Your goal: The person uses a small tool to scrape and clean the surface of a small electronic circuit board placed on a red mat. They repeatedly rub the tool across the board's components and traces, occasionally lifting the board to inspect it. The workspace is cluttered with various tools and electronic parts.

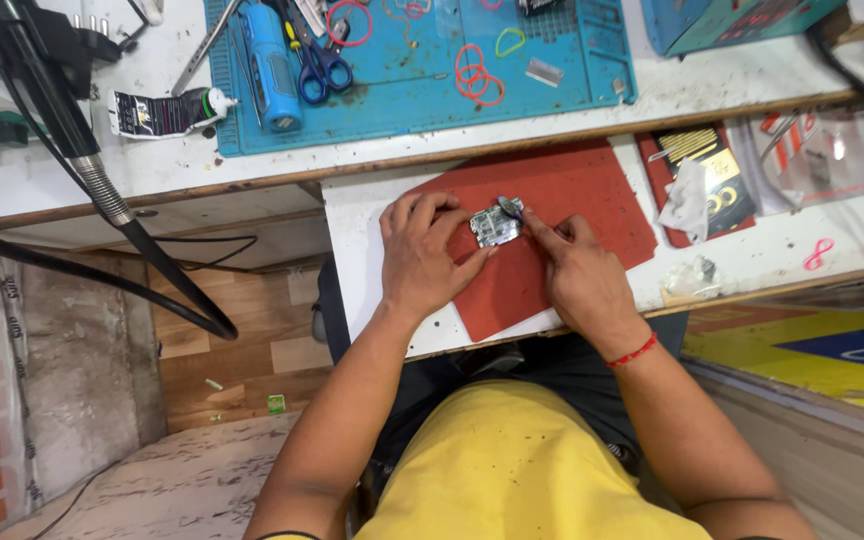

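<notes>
On the red mat [552, 190] at bench centre, left hand [422, 255] is pinching the small circuit board [495, 224] at its 9 o'clock edge while right hand [577, 275], closed on a thin tool [510, 207], is probing at 1 o'clock; a slip could likely scratch the board.

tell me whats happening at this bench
A person in a yellow shirt works on a small circuit board lying on a red mat. The left hand steadies the board, while the right hand presses a thin tool against its top edge. Scissors and rubber bands lie on the blue mat behind.
</notes>
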